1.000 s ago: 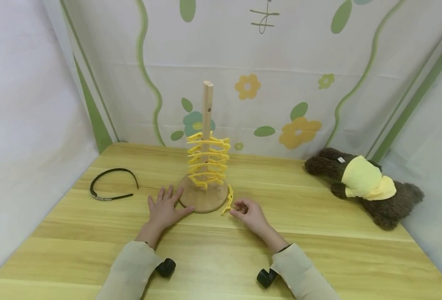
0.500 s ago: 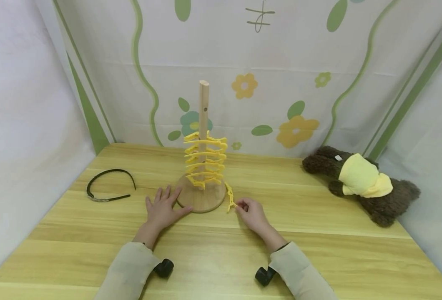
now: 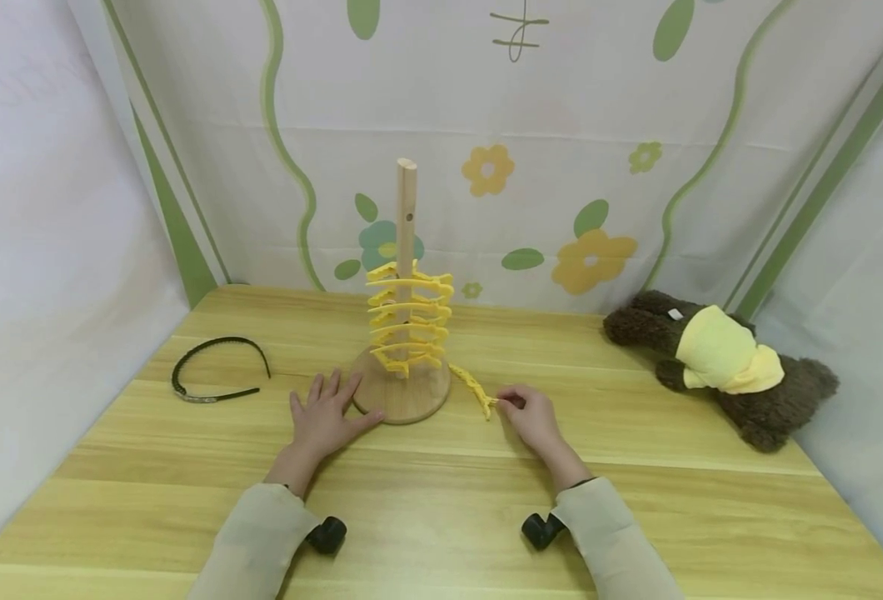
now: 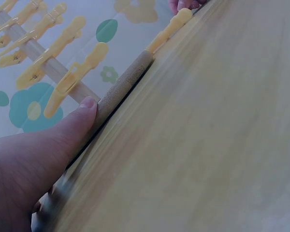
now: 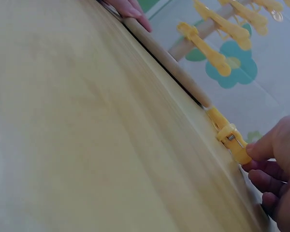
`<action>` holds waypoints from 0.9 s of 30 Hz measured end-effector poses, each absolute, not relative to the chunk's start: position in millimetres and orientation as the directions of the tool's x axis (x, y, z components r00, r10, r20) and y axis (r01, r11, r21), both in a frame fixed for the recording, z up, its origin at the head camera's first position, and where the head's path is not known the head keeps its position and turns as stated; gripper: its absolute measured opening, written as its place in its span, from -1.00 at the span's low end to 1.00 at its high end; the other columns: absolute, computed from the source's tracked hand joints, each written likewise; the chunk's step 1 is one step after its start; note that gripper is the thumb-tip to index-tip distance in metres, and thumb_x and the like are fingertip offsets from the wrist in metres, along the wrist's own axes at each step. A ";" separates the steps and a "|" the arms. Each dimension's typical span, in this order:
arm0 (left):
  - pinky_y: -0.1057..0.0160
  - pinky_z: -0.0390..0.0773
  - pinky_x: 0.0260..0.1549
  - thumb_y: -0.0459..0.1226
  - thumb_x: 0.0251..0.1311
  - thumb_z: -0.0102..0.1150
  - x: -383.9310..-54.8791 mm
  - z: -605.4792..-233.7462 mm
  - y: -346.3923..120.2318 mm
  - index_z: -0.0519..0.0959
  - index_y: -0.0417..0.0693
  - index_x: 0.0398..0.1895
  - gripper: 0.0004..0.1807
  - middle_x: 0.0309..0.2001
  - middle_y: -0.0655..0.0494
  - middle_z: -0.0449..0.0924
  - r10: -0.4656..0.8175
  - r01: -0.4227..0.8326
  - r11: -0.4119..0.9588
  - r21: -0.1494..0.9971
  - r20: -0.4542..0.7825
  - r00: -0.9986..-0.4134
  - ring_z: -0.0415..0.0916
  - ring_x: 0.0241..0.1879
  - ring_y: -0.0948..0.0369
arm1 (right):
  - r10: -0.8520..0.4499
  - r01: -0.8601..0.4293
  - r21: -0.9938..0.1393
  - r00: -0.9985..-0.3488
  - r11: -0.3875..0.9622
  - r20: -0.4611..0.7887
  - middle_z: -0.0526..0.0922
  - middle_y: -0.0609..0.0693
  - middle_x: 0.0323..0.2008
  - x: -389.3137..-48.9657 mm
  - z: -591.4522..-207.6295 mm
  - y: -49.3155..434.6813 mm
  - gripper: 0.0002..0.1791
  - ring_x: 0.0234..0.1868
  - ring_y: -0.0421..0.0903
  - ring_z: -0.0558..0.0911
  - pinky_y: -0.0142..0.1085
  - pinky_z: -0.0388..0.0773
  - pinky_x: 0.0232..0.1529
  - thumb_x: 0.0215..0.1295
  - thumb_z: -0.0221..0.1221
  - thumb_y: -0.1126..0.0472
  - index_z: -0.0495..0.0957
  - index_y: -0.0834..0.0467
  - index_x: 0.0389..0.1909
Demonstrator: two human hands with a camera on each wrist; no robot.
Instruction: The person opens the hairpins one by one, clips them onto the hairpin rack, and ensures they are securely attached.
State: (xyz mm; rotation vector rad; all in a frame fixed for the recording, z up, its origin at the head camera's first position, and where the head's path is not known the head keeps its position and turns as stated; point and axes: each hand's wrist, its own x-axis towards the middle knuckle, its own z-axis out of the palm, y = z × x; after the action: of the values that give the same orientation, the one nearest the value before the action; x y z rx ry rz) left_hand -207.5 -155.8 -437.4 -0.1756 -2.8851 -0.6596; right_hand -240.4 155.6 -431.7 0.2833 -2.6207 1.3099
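My left hand (image 3: 325, 423) lies flat with spread fingers, its fingertips and thumb at the left rim of a round wooden base (image 3: 411, 406). From that base rises a wooden post (image 3: 406, 196), with several yellow spring clips (image 3: 411, 310) set across it in tiers. Right of the base, another long yellow clip (image 3: 474, 386) lies slanted on the table, its far end close to the rim. My right hand (image 3: 535, 422) pinches the near end of this clip between thumb and fingers. In the right wrist view, the metal spring of the held clip (image 5: 229, 137) shows.
A black braided headband (image 3: 217, 398) lies left on the wooden table (image 3: 426, 525). At the right lies a dark brown plush toy (image 3: 779, 400) wearing a yellow shirt (image 3: 722, 350). A flower-patterned cloth (image 3: 546, 183) hangs behind the table.
My right hand took the clip's near end and moved right, swinging that end out from the base. The left hand has stayed in place. The head view shifted slightly.
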 end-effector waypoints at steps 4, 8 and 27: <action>-0.32 -0.39 -0.06 0.35 -0.14 -0.10 -207.0 -437.0 -156.2 0.19 0.03 0.25 -0.10 0.24 -0.21 0.01 0.077 0.153 0.894 0.420 0.193 -0.978 -0.21 0.21 -0.18 | -0.083 -0.244 -0.776 -0.967 0.582 0.242 0.56 0.03 -0.40 -242.4 -432.7 160.8 -0.83 -0.41 -0.11 0.48 -0.29 0.41 -0.38 0.07 0.17 0.30 0.55 0.29 -0.32; -0.32 -0.40 -0.07 0.34 -0.13 -0.10 -206.9 -437.2 -156.7 0.19 0.01 0.25 -0.09 0.24 -0.23 0.00 0.082 0.155 0.893 0.422 0.186 -0.979 -0.23 0.21 -0.19 | -0.143 -0.259 -0.738 -0.965 0.623 0.218 0.51 0.07 -0.29 -240.6 -433.2 158.8 -0.55 -0.30 -0.05 0.47 -0.23 0.40 -0.28 -0.03 0.26 0.08 0.49 0.32 -0.18; -0.32 -0.42 -0.07 0.36 -0.13 -0.13 -208.2 -437.3 -155.8 0.17 0.03 0.25 -0.09 0.25 -0.22 -0.01 0.084 0.155 0.892 0.425 0.182 -0.980 -0.24 0.22 -0.18 | -0.148 -0.283 -0.703 -0.958 0.653 0.247 0.46 0.15 -0.29 -240.2 -428.7 158.0 -0.66 -0.25 0.03 0.43 -0.13 0.36 -0.24 0.01 0.22 0.28 0.48 0.37 -0.18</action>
State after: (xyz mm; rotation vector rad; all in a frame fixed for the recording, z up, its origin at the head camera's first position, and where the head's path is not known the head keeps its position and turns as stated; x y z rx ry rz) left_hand -208.2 -155.8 -437.3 -0.1843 -2.8995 -0.6706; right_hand -240.2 158.0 -428.7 0.3549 -2.7006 1.1911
